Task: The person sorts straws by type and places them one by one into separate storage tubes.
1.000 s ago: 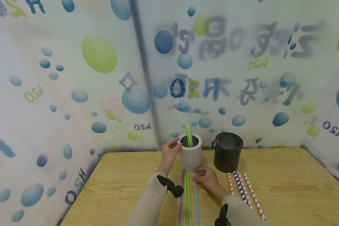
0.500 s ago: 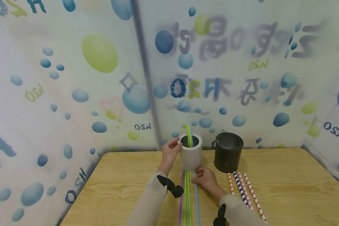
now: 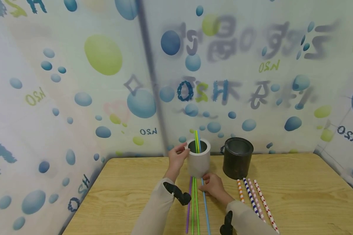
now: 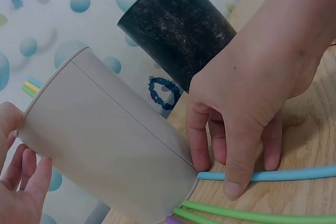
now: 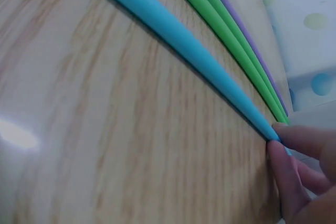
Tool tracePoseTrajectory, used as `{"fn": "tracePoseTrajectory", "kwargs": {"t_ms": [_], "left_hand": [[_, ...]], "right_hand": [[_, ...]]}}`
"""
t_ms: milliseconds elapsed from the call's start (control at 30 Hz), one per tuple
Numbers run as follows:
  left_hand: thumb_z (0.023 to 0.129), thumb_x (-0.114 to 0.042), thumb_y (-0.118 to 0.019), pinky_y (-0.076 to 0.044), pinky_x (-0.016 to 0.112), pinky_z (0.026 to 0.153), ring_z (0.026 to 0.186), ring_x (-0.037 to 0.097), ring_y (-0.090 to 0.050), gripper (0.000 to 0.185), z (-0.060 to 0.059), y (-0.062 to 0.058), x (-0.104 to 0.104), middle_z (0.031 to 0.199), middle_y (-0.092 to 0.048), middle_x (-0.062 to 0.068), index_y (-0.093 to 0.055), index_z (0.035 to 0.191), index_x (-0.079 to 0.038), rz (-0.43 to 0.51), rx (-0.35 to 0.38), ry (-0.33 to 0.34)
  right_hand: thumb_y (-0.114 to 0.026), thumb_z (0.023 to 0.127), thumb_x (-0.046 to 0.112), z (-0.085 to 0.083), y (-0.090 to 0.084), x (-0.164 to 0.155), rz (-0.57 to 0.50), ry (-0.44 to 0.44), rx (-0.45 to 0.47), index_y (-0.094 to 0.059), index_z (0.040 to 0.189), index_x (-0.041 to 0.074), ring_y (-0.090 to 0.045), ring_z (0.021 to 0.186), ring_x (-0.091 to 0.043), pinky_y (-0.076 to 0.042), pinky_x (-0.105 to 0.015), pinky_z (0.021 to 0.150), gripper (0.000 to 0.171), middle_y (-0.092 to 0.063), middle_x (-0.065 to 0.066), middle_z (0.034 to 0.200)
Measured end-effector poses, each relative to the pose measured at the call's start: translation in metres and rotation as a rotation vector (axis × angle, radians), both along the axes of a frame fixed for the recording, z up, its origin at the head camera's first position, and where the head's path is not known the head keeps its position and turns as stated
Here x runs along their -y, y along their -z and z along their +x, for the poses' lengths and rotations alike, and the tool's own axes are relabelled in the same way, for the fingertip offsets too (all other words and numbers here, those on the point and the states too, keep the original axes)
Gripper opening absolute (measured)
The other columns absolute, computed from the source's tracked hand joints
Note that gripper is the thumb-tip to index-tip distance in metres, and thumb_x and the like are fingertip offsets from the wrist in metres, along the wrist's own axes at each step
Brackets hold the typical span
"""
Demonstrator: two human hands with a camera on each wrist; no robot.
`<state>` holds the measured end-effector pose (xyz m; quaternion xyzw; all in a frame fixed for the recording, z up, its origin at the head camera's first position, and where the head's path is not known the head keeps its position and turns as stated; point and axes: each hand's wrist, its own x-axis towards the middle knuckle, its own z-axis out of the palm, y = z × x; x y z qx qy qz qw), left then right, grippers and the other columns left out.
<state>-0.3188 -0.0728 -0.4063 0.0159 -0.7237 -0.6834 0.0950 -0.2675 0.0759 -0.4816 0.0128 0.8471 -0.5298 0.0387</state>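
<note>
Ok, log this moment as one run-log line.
left hand: holds grey cup rim | right hand: pinches blue straw on table | cup: straws inside | black cup: untouched

A matt grey paper cup [image 4: 105, 145] and smooth plastic blue straw [image 5: 173, 35] sit on a glossy light wood-grain table [image 5: 105, 145], near a rough-looking matt black cylindrical can [image 4: 176, 22].

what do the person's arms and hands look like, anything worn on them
Both arms wear loose, light beige long sleeves down to the wrists. A black camera mount is strapped at each wrist, by the left hand and the right hand. The hands are bare: no gloves, rings or watch show.
</note>
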Motion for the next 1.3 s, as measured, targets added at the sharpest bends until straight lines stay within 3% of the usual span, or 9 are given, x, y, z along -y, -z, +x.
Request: {"fn": "tracePoseTrajectory", "kwargs": {"t_ms": [433, 933, 1300], "left_hand": [[0.082, -0.011, -0.066, -0.051, 0.031, 0.076, 0.097, 0.024, -0.054, 0.036, -0.001, 0.000, 0.002, 0.108, -0.058, 0.016, -0.062, 0.116, 0.000, 0.009, 0.017, 0.010], [0.082, -0.012, -0.065, -0.050, 0.032, 0.079, 0.098, 0.024, -0.054, 0.034, -0.001, 0.000, 0.000, 0.108, -0.059, 0.011, -0.064, 0.115, -0.005, -0.009, 0.049, -0.008], [0.082, -0.011, -0.066, -0.050, 0.030, 0.078, 0.098, 0.024, -0.054, 0.032, -0.002, 0.001, 0.000, 0.108, -0.059, 0.013, -0.065, 0.114, -0.004, -0.010, 0.031, -0.010]], "right_hand": [[-0.068, 0.067, -0.005, 0.000, -0.001, 0.001, 0.000, 0.011, 0.026, -0.056, 0.097, -0.008, -0.054, 0.066, -0.019, -0.052, -0.029, 0.049, 0.033, -0.053, -0.013, 0.085], [-0.063, 0.066, -0.009, 0.000, 0.004, -0.007, -0.244, 0.095, 0.072, -0.056, 0.101, -0.010, -0.054, 0.063, -0.016, -0.052, -0.032, 0.048, 0.035, -0.053, -0.010, 0.080], [-0.062, 0.069, -0.013, -0.004, -0.009, -0.012, -0.309, 0.108, 0.046, -0.058, 0.103, -0.010, -0.052, 0.067, -0.016, -0.052, -0.035, 0.050, 0.035, -0.054, -0.009, 0.081]]}}
